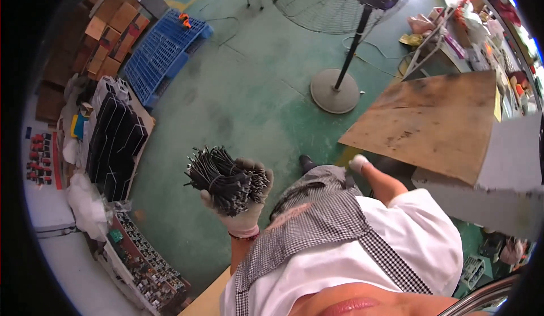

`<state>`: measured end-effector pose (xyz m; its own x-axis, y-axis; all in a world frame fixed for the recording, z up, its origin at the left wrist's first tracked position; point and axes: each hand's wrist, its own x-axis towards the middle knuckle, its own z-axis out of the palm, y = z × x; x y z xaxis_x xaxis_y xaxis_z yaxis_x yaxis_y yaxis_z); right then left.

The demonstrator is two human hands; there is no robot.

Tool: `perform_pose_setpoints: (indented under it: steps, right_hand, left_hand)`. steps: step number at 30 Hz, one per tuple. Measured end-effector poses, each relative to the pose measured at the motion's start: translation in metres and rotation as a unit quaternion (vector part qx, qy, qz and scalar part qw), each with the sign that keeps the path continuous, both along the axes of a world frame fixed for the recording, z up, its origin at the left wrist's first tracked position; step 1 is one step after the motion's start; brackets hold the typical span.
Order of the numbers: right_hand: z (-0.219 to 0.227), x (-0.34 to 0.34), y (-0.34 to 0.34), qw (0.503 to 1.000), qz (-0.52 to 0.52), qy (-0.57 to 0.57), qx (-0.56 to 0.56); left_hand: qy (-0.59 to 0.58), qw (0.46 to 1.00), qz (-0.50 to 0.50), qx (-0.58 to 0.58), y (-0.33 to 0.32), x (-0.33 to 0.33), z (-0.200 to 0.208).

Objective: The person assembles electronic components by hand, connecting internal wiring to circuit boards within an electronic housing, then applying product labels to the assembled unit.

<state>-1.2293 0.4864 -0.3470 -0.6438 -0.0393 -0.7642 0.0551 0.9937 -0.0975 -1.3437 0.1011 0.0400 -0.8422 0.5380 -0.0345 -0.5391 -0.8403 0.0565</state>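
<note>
In my gloved left hand (pixel 242 217) rests a thick bundle of short black wires (pixel 218 177), held out over the floor to the left of my body. Its thumb and fingers wrap round the bundle from below and the right, and many stripped-looking tips stick out at the top. My right hand (pixel 358 163), in a pale glove, hangs by my side near the corner of a wooden board (pixel 430 123). It is small in view and its fingers are not clear.
A large fan (pixel 334 89) stands ahead on a round base, its cable trailing on the green floor (pixel 260 89). Blue pallets (pixel 161 55), cardboard boxes (pixel 110 30) and stacked black cases (pixel 116 140) line the left. Circuit boards (pixel 141 253) fill a tray lower left. A cluttered bench (pixel 476 27) stands right.
</note>
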Motion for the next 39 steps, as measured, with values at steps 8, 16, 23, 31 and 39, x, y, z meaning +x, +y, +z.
perform_pose_setpoints:
  steps: [8,16,23,31,39]
  right_hand:
    - [0.085,-0.340,-0.016,0.911,-0.352,0.100,-0.191]
    - [0.030,-0.528,-0.097,0.946,-0.291,0.019,-0.138]
    - [0.165,-0.712,-0.151,0.906,-0.296,0.089,-0.290]
    - [0.087,-0.869,-0.076,0.957,-0.218,0.037,-0.187]
    - [0.091,-0.971,0.099,0.822,-0.509,0.149,-0.207]
  left_hand:
    - [0.047,0.982,0.140,-0.113,-0.061,-0.183,-0.011]
    - [0.094,0.985,0.088,-0.116,-0.108,-0.435,-0.041]
    - [0.124,0.985,-0.115,-0.039,-0.049,-0.689,-0.010]
    - [0.152,0.972,-0.178,0.017,0.078,-0.864,-0.009]
    - [0.053,0.986,-0.149,-0.055,0.147,-1.017,-0.012]
